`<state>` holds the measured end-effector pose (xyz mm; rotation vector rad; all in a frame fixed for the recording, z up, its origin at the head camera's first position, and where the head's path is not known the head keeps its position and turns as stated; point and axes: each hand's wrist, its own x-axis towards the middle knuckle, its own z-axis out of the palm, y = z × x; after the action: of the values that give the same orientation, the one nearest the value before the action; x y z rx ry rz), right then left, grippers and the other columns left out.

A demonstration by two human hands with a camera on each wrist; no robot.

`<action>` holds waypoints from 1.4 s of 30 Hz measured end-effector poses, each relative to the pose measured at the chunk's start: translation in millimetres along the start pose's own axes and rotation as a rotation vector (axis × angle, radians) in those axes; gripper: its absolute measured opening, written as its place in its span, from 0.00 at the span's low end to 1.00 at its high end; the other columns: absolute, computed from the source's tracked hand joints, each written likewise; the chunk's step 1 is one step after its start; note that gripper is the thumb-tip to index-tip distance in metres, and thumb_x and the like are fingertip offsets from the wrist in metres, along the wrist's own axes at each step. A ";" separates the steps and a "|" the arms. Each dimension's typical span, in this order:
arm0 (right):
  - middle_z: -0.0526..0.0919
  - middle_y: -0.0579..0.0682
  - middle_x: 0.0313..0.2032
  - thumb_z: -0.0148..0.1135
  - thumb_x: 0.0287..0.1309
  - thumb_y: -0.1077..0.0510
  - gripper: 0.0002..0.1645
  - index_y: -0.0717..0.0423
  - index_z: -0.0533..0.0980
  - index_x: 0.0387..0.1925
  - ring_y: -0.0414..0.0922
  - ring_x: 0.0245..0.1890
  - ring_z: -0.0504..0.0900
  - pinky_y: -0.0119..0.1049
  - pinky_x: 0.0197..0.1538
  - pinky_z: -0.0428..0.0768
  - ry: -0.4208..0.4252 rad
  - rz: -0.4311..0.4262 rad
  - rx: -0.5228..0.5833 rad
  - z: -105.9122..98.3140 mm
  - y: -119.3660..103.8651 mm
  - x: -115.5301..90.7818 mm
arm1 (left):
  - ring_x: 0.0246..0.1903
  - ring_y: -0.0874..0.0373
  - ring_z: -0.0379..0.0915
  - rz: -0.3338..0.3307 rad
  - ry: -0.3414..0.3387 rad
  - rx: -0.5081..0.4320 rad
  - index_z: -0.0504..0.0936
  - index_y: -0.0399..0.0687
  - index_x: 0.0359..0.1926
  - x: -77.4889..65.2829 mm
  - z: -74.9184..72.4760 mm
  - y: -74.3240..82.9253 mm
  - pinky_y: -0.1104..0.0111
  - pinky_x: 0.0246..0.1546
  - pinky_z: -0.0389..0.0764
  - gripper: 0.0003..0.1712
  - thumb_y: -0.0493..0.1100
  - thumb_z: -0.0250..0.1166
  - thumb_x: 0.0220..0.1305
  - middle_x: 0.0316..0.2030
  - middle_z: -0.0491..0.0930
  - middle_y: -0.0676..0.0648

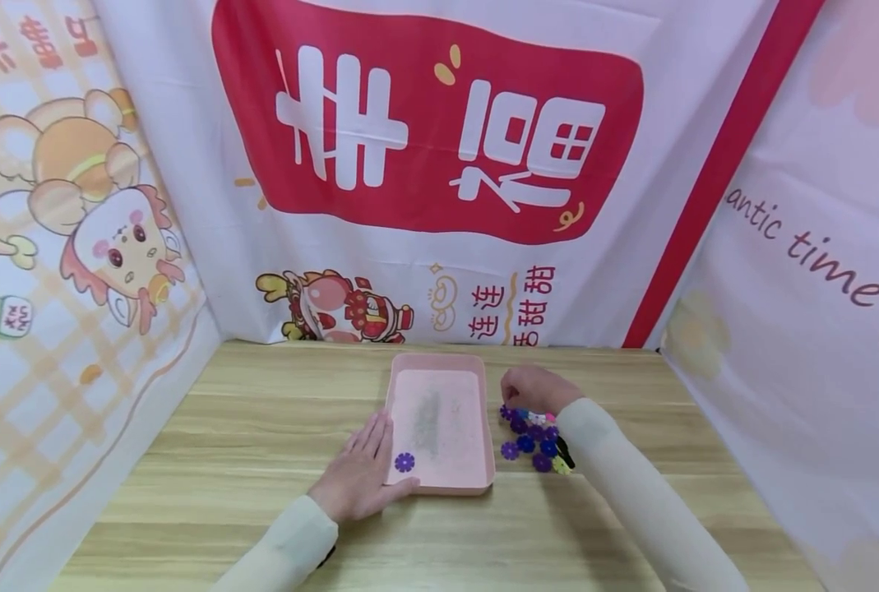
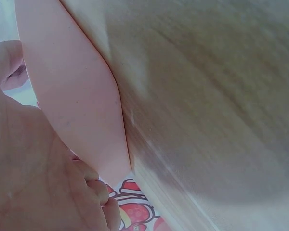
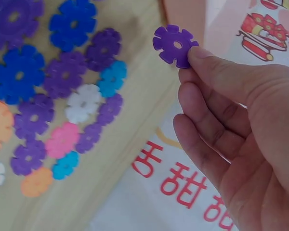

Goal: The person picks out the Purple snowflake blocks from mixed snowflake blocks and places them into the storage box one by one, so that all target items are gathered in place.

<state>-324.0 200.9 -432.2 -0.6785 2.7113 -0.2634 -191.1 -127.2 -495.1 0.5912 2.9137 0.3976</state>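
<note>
Work surface: a pale wood-grain tabletop [image 1: 261,395], which I view from above.
Room: a white cloth with a red panel [image 1: 439,164] and white characters hangs behind; a yellow-checked cartoon cloth [image 1: 76,205] borders the left, a pale lettered cloth [image 1: 787,362] the right.
Tray: a shallow pink rectangular tray [image 1: 461,452] with grey marks on its floor, lying between the hands; a purple notched flower-shaped disc [image 1: 404,462] rests in its near left corner.
Pile: notched flower-shaped discs [image 1: 535,432], mostly purple and blue, lie on the tabletop right of the tray.
Held disc: a purple notched disc with a central hole [image 3: 166,43], which I see at the right fingertips, apart from the pile.
Right grip: the right hand [image 1: 538,389] pinches the disc's edge between thumb and finger, the other fingers bent below.
Left grip: the left hand [image 1: 361,477] lies against the tray's left side, fingers extended, thumb spread toward the near edge.
Arms: both pale sleeves [image 1: 639,485] reach in from the near side, the right slanting past the pile.
</note>
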 end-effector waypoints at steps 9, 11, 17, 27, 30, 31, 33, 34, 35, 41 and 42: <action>0.88 0.48 0.33 0.66 0.72 0.60 0.07 0.51 0.85 0.34 0.40 0.30 0.81 0.35 0.39 0.84 0.042 -0.097 -0.046 -21.0 -24.5 5.4 | 0.85 0.38 0.40 -0.004 0.006 -0.002 0.49 0.31 0.83 -2.0 -1.4 -1.1 0.45 0.85 0.52 0.61 0.76 0.51 0.74 0.84 0.44 0.33; 0.88 0.47 0.33 0.66 0.72 0.59 0.07 0.50 0.85 0.34 0.39 0.30 0.80 0.34 0.39 0.83 0.044 -0.102 -0.059 -22.6 -31.4 9.2 | 0.85 0.37 0.40 -0.001 0.008 0.003 0.49 0.31 0.82 -2.1 -0.8 -1.4 0.46 0.84 0.53 0.61 0.76 0.51 0.74 0.84 0.44 0.33; 0.88 0.45 0.32 0.68 0.70 0.59 0.06 0.49 0.86 0.34 0.39 0.30 0.81 0.34 0.40 0.84 0.069 -0.149 -0.091 -23.3 -52.8 23.0 | 0.85 0.37 0.41 -0.003 0.008 0.005 0.50 0.31 0.82 -2.0 0.7 -1.9 0.45 0.84 0.53 0.60 0.76 0.51 0.74 0.84 0.45 0.33; 0.89 0.46 0.34 0.66 0.71 0.59 0.06 0.49 0.85 0.35 0.39 0.32 0.82 0.32 0.40 0.84 0.034 -0.169 -0.048 -11.3 -94.5 48.4 | 0.85 0.38 0.41 -0.007 0.010 -0.005 0.50 0.31 0.83 -1.8 -0.7 -1.4 0.46 0.84 0.53 0.60 0.76 0.52 0.74 0.84 0.45 0.33; 0.90 0.45 0.36 0.66 0.73 0.57 0.07 0.45 0.86 0.37 0.37 0.33 0.82 0.30 0.41 0.83 0.014 -0.164 -0.087 -4.7 -105.7 55.8 | 0.85 0.38 0.41 -0.001 0.015 0.002 0.49 0.31 0.83 -2.2 0.0 -0.8 0.46 0.84 0.53 0.60 0.74 0.52 0.74 0.84 0.45 0.33; 0.90 0.44 0.36 0.66 0.73 0.57 0.07 0.45 0.87 0.38 0.37 0.33 0.82 0.30 0.42 0.83 0.013 -0.178 -0.102 -2.5 -109.0 58.1 | 0.85 0.37 0.42 0.003 0.019 0.001 0.49 0.31 0.82 -2.5 0.1 -0.7 0.45 0.84 0.54 0.60 0.74 0.53 0.74 0.84 0.45 0.33; 0.91 0.44 0.37 0.65 0.73 0.57 0.07 0.45 0.88 0.39 0.36 0.33 0.82 0.29 0.43 0.83 0.002 -0.198 -0.118 2.0 -114.6 62.1 | 0.84 0.37 0.42 0.007 0.022 0.000 0.49 0.31 0.82 -2.8 0.6 -0.5 0.45 0.84 0.54 0.60 0.74 0.53 0.74 0.84 0.45 0.32; 0.90 0.43 0.36 0.65 0.73 0.57 0.07 0.46 0.88 0.39 0.36 0.33 0.82 0.28 0.43 0.83 0.000 -0.208 -0.117 4.5 -116.7 64.3 | 0.84 0.37 0.42 0.009 0.021 0.003 0.49 0.31 0.83 -3.0 0.7 -0.3 0.45 0.84 0.54 0.60 0.74 0.53 0.74 0.84 0.45 0.32; 0.90 0.43 0.36 0.65 0.73 0.57 0.07 0.46 0.88 0.39 0.35 0.33 0.82 0.27 0.43 0.83 -0.002 -0.216 -0.108 7.1 -118.2 66.4 | 0.84 0.37 0.42 0.011 0.022 0.005 0.49 0.31 0.83 -3.2 0.8 -0.2 0.45 0.84 0.54 0.60 0.74 0.53 0.74 0.84 0.45 0.32; 0.89 0.42 0.34 0.66 0.73 0.58 0.07 0.49 0.88 0.39 0.35 0.33 0.82 0.27 0.44 0.84 0.001 -0.220 0.086 26.3 -119.3 76.3 | 0.84 0.37 0.44 0.016 0.032 0.027 0.50 0.30 0.82 -4.9 -1.2 -0.3 0.46 0.84 0.55 0.60 0.74 0.52 0.74 0.84 0.46 0.32; 0.89 0.42 0.33 0.66 0.73 0.58 0.07 0.50 0.88 0.38 0.35 0.32 0.82 0.27 0.44 0.84 0.003 -0.221 0.117 30.1 -118.2 77.2 | 0.84 0.38 0.44 0.016 0.034 0.027 0.51 0.30 0.82 -4.9 -1.2 -0.7 0.46 0.84 0.56 0.59 0.74 0.52 0.74 0.84 0.47 0.32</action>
<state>-327.3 57.8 -450.9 -0.9441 2.5997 -0.4722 -187.1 -130.1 -493.7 0.6186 2.9523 0.3745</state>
